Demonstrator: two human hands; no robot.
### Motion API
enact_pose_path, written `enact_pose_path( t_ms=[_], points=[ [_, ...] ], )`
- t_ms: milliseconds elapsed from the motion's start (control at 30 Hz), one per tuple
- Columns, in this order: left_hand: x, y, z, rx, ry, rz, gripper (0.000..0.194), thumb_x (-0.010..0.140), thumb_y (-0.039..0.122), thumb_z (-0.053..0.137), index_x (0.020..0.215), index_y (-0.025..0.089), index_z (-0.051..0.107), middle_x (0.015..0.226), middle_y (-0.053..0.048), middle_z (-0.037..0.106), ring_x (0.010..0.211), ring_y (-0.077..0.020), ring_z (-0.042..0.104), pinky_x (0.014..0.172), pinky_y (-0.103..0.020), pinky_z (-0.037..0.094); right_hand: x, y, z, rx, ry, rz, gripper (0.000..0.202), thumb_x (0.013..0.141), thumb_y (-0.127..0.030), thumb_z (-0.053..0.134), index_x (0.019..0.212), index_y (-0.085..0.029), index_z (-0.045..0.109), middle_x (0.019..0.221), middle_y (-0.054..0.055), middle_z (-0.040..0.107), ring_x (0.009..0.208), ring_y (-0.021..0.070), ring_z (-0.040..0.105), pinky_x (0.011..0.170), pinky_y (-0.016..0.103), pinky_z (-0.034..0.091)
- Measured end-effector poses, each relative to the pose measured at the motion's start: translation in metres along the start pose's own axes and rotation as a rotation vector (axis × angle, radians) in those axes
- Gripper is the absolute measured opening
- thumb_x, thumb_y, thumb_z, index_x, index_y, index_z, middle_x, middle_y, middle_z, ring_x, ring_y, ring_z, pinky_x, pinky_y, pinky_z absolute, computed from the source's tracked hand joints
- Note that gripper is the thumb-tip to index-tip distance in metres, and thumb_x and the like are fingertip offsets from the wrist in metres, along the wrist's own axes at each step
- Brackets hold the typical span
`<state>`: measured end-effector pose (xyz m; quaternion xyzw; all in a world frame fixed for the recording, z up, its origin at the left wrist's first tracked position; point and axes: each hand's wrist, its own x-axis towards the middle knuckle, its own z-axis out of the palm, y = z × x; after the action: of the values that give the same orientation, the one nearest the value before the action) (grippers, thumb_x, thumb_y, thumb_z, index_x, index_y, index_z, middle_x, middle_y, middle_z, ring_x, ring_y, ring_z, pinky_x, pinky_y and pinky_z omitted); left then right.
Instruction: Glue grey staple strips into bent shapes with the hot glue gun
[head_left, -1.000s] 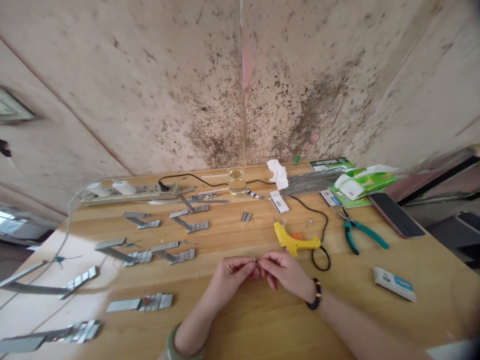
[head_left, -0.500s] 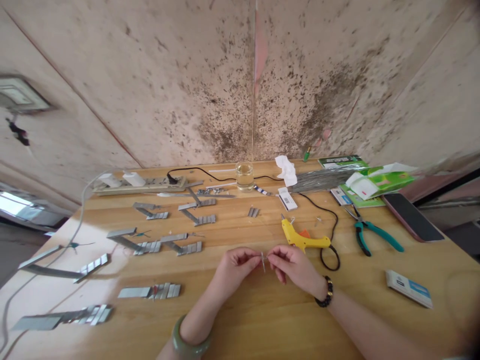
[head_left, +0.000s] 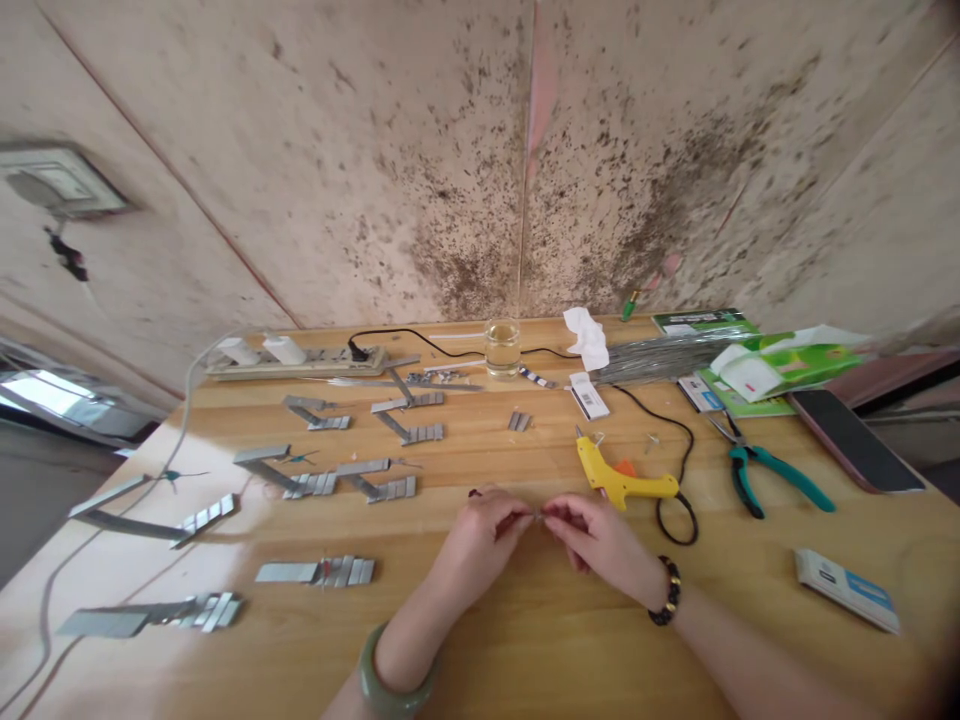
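fingertips pressed together on both sides: my left hand point(head_left: 480, 540) and my right hand point(head_left: 606, 548) are clamped on a tiny piece point(head_left: 538, 514) between them, just below the centre of the frame, too small for me to make out its shape. green bangle point(head_left: 369, 672) on my left wrist, beaded bracelet point(head_left: 666, 592) on my right. up and to the right, there's the yellow glue gun point(head_left: 619, 482), lying on the wooden table point(head_left: 540, 650). short grey strips point(head_left: 519, 422) sit above my hands, near the middle. teal-handled pliers point(head_left: 791, 478) lie at the right, the phone point(head_left: 855, 440) beyond them. folded grey pieces point(head_left: 135, 522) spread across the left, and above centre a glass point(head_left: 502, 350) of pale liquid stands near the wall point(head_left: 300, 150).
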<state>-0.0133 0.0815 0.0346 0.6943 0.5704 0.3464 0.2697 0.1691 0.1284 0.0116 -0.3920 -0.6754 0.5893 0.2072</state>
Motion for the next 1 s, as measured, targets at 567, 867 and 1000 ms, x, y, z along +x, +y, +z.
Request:
enact_pose_path(
  t_ms=[567, 867, 1000],
  points=[
    [-0.001, -0.011, 0.002, 0.245, -0.081, 0.179, 0.022, 0.089, 0.019, 0.046, 0.078, 0.019, 0.065, 0.072, -0.004, 0.063, 0.073, -0.0169, 0.053, 0.073, -0.031, 0.04, 0.001, 0.002, 0.001, -0.187, -0.004, -0.051, 0.018, 0.089, -0.034, 0.046, 0.083, -0.021, 0.057, 0.049, -0.006, 0.049, 0.035, 0.0093, 0.046, 0.038, 0.021, 0.036],
    [0.0, -0.011, 0.001, 0.25, -0.028, 0.197, 0.019, 0.087, 0.022, 0.05, 0.079, 0.019, 0.067, 0.071, -0.005, 0.063, 0.074, -0.0176, 0.055, 0.07, -0.03, 0.043, 0.002, 0.002, 0.002, -0.197, 0.022, -0.108, 0.017, 0.088, -0.031, 0.047, 0.081, -0.021, 0.058, 0.055, -0.004, 0.054, 0.037, 0.009, 0.048, 0.04, 0.022, 0.037],
    [0.0, -0.013, 0.001, 0.266, -0.042, 0.214, 0.02, 0.087, 0.021, 0.05, 0.077, 0.019, 0.067, 0.071, -0.004, 0.063, 0.073, -0.0171, 0.054, 0.071, -0.03, 0.042, 0.001, -0.001, 0.001, -0.272, 0.042, -0.138, 0.016, 0.088, -0.028, 0.047, 0.086, -0.02, 0.061, 0.063, -0.002, 0.061, 0.042, 0.0103, 0.053, 0.048, 0.024, 0.043]
  ],
)
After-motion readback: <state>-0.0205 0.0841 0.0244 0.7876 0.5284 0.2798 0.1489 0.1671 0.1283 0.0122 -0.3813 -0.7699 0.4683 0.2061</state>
